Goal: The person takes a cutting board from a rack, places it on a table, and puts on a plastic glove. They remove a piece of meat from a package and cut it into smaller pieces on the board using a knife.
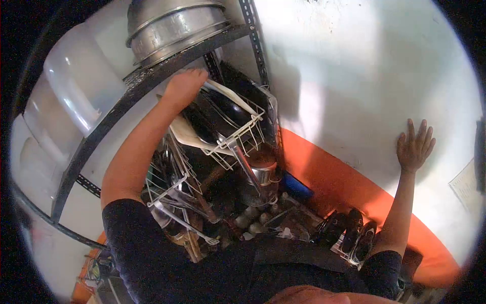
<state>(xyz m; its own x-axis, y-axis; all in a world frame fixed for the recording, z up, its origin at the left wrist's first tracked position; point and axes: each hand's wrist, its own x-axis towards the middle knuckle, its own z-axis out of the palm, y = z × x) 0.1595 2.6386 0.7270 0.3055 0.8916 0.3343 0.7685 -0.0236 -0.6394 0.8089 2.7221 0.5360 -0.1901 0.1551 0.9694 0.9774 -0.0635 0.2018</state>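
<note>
head-worn view, facing forward and down, arms near, shelf beyond

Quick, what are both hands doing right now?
Left hand: fingers curled at the wire rack below the shelf; whether it grips anything, I can't tell.
Right hand: open, fingers spread against the wall.

We see shiny, smooth metal pots (177, 34), glossy translucent plastic tubs (81, 76), a dark metal shelf (147, 73) with a rough, flaking edge, and matt dark cloth sleeves (134, 238).
</note>
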